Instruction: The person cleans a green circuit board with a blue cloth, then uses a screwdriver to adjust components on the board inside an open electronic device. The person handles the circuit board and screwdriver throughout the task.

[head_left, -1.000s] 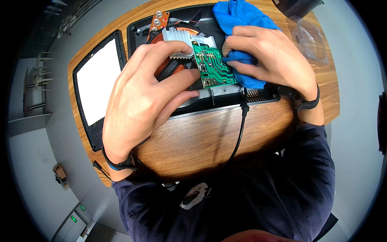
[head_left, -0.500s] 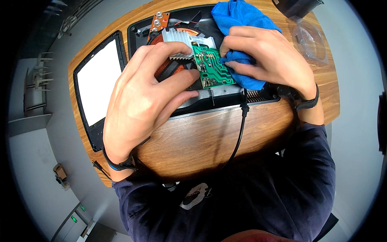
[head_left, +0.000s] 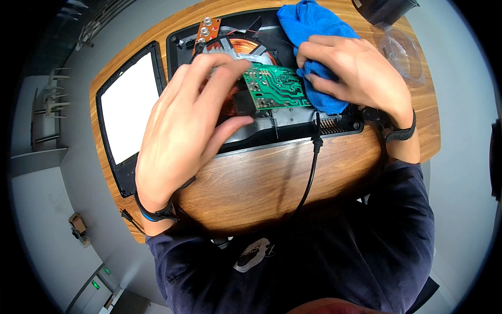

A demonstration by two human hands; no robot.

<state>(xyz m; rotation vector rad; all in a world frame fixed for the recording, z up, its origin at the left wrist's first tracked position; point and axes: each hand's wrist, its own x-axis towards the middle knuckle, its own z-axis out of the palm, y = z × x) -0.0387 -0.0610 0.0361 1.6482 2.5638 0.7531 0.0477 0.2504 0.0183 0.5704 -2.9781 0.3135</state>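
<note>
A green circuit board [head_left: 277, 89], its soldered side showing, is tilted up above an opened black appliance housing [head_left: 308, 128]. My right hand [head_left: 361, 68] is closed on a bunched blue cloth [head_left: 319, 23], which covers the board's right end. Whether those fingers also grip the board through the cloth is hidden. By the board's left edge, my left hand [head_left: 183, 115] is open, thumb well apart from the fingers. Its slightly blurred fingertips are at the upper left corner. Behind the board lies a copper coil [head_left: 246, 46] inside the housing.
A small orange board [head_left: 207, 30] stands at the housing's far left. On the left lies a black-framed panel [head_left: 128, 107] with a white surface. A black power cord [head_left: 311, 178] runs toward me over the wooden table [head_left: 261, 178]. Clear plastic packaging [head_left: 400, 52] sits at the right.
My left thumb and fingers have spread apart from their hold on the board's left edge. The board has tipped and shifted slightly left, uncovering more coil. My right hand has moved slightly right with the cloth.
</note>
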